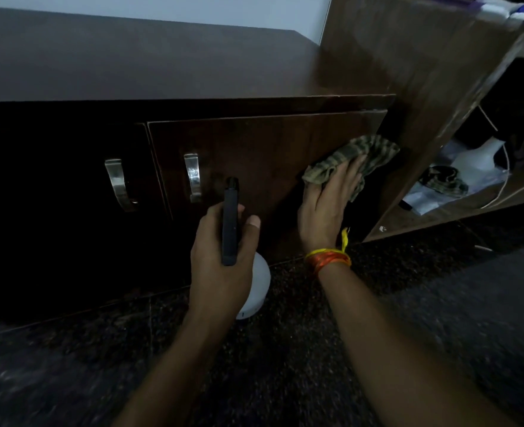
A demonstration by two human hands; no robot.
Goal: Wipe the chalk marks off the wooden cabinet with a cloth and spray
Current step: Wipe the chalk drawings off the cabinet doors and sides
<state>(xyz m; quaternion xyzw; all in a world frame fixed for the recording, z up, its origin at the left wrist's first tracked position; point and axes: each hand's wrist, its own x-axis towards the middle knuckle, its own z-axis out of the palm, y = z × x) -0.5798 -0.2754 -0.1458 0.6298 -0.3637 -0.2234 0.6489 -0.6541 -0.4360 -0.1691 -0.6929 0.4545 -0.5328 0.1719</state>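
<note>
The dark wooden cabinet (254, 149) fills the upper half of the view, with two doors and metal handles. My right hand (331, 204) lies flat against the right door, pressing a green striped cloth (359, 155) onto the wood near the door's right edge. My left hand (223, 251) grips a spray bottle (256, 291) with a white body and a black head, whose nozzle points at the door below the right handle (192, 177). I cannot make out any chalk marks in the dim light.
A second handle (117, 183) sits on the left door. To the right stands an open wooden shelf unit (439, 217) holding a white bottle, papers, a cable and another cloth. The floor (285, 365) is dark speckled stone.
</note>
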